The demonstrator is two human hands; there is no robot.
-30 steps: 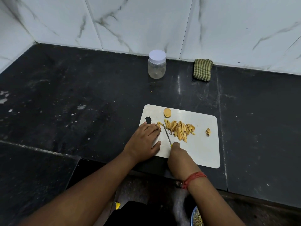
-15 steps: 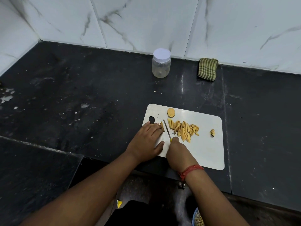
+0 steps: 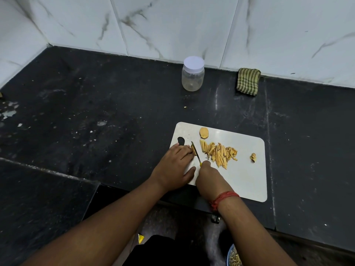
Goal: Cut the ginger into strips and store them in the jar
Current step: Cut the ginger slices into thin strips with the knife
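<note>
Left hand [image 3: 175,164] presses flat fingers on the ginger piece [image 3: 193,150] at the cutting board [image 3: 247,181] left edge to steady it, right hand [image 3: 208,174] grips the knife [image 3: 195,152] alongside (strips [image 3: 219,153] piled mid-board), lidded jar [image 3: 192,73] waits near the bench's back edge.

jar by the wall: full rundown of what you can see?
The jar is small, clear and looks plastic, with rounded shoulders and a white screw-type lid that is on. It stands upright on the black counter, near the tiled wall, left of the striped cloth and well beyond the cutting board. It looks empty or nearly so; a faint residue may sit at the bottom. Nothing but the counter touches it.
</note>
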